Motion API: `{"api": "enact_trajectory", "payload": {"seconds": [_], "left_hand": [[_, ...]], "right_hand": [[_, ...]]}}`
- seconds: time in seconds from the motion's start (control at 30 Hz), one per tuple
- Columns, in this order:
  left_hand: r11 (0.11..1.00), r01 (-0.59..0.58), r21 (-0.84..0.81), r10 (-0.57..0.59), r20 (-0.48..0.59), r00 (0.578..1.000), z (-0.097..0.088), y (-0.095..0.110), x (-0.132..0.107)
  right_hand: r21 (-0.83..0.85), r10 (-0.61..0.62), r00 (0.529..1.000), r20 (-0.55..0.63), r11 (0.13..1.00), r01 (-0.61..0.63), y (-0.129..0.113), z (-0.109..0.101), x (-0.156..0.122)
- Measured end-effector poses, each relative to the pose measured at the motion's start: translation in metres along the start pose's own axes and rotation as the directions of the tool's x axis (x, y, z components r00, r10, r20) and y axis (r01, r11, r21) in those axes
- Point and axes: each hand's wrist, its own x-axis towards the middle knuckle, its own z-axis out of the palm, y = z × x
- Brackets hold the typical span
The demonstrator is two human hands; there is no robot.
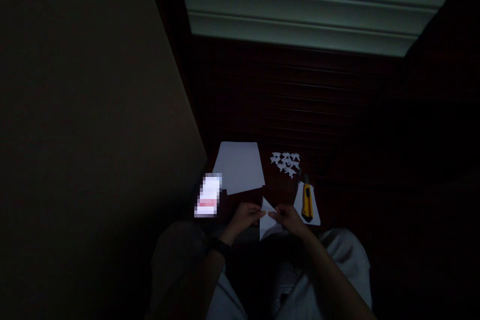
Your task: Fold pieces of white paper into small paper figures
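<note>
Between my two hands is a small white sheet of paper [267, 227], partly folded, with a pointed corner sticking up. My left hand [247, 215] pinches its left side, thumb on top. From the right, my right hand [289, 217] pinches the same sheet, its thumb close to the left one. Just right of my right hand, a yellow utility knife [307, 202] lies on a small stack of white paper [315, 216]. The dim light hides the finer creases.
Behind my left hand lies a stack of larger white sheets [240, 167]. A blurred, glowing phone [208, 195] is at the table's left. Several small folded paper pieces [285, 162] sit at the back right. A wall [112, 110] rises on the left, and a slatted shutter [300, 15] stands ahead.
</note>
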Motion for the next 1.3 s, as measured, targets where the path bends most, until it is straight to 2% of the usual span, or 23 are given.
{"api": "enact_trajectory", "payload": {"seconds": [0.2, 0.33, 0.43, 0.63, 0.93, 1.1, 1.17, 1.3], "left_hand": [[1.0, 0.024, -0.016, -0.024, -0.001, 1.0, -0.0008, -0.0029, 0.0007], [0.998, 0.042, -0.042, -0.043, -0.016, 0.999, -0.0002, -0.0016, 0.0004], [0.996, 0.051, -0.072, -0.053, -0.03, 0.998, -0.0003, -0.0015, 0.0006], [0.998, 0.001, -0.058, -0.002, -0.014, 1.0, -0.003, -0.0029, 0.0006], [0.996, -0.068, -0.065, 0.057, -0.156, 0.986, 0.0024, -0.0021, 0.0016], [0.986, -0.169, 0.008, 0.169, -0.116, 0.979, 0.0067, 0.0024, -0.0013], [0.979, -0.183, 0.086, 0.191, -0.1, 0.976, 0.0069, 0.0042, -0.0028], [0.957, -0.175, 0.232, 0.21, -0.137, 0.968, 0.0063, 0.0033, -0.0036]], "right_hand": [[-0.016, 0.046, 0.999, -0.016, 0.999, -0.046, 0.0045, 0.0002, 0.0009], [0.006, 0.031, 0.999, 0.007, 1.0, -0.031, 0.0024, -0.0005, 0.0005], [0.037, 0.041, 0.999, -0.018, 0.999, -0.041, -0.0001, -0.0008, 0.0001], [0.087, 0.076, 0.994, -0.079, 0.994, -0.069, -0.0002, 0.0002, 0.0017], [0.06, 0.032, 0.988, -0.15, 0.998, -0.023, 0.0017, 0.0029, 0.0037], [0.087, 0.039, 0.983, -0.182, 0.996, -0.024, 0.0029, 0.0042, 0.0045], [0.063, 0.04, 0.986, -0.16, 0.998, -0.03, 0.0043, 0.0043, 0.0047], [0.004, 0.034, 0.995, -0.095, 0.999, -0.034, 0.0034, 0.0029, 0.0034]]}}
